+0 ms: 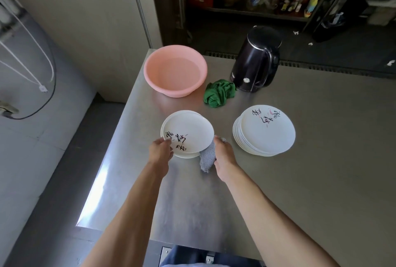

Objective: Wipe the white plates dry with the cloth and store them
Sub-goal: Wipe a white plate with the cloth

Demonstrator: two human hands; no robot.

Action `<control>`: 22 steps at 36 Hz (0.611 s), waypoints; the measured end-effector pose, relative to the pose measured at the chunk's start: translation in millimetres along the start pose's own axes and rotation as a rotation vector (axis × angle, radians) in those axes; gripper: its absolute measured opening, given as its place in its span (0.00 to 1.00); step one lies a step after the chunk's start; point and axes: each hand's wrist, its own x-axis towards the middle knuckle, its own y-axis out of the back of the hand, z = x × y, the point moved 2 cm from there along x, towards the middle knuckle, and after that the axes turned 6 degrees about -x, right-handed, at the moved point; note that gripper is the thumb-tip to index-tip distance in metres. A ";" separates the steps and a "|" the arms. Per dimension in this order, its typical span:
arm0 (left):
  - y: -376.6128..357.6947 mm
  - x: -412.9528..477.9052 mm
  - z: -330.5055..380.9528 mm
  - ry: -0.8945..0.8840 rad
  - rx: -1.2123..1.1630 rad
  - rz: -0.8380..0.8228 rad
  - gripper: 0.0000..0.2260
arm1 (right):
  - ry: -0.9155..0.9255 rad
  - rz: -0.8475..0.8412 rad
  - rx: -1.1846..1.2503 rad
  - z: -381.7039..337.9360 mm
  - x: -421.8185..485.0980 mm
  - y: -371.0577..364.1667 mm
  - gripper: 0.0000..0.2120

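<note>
A white plate with dark brush lettering tops a short stack on the steel table, slightly tilted. My left hand pinches its near-left rim, thumb on top. My right hand grips a grey cloth against the plate's near-right edge. A taller stack of white plates with the same lettering stands to the right, apart from both hands.
A pink basin holding water sits at the table's far left corner. A crumpled green cloth lies beside a black electric kettle. The table's left edge drops to the floor. Shelves with bottles stand behind.
</note>
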 end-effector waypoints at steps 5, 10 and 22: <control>-8.9 -10.1 -5.0 -0.022 -0.045 -0.049 0.11 | -0.014 0.059 0.032 4.8 -1.9 12.3 0.12; -6.5 -31.4 -14.5 -0.113 0.005 -0.161 0.14 | 0.278 0.218 -0.034 10.9 -15.9 38.6 0.18; -45.5 -96.3 -93.7 0.060 0.271 -0.514 0.16 | 0.492 -0.059 -1.174 81.0 -26.0 75.5 0.25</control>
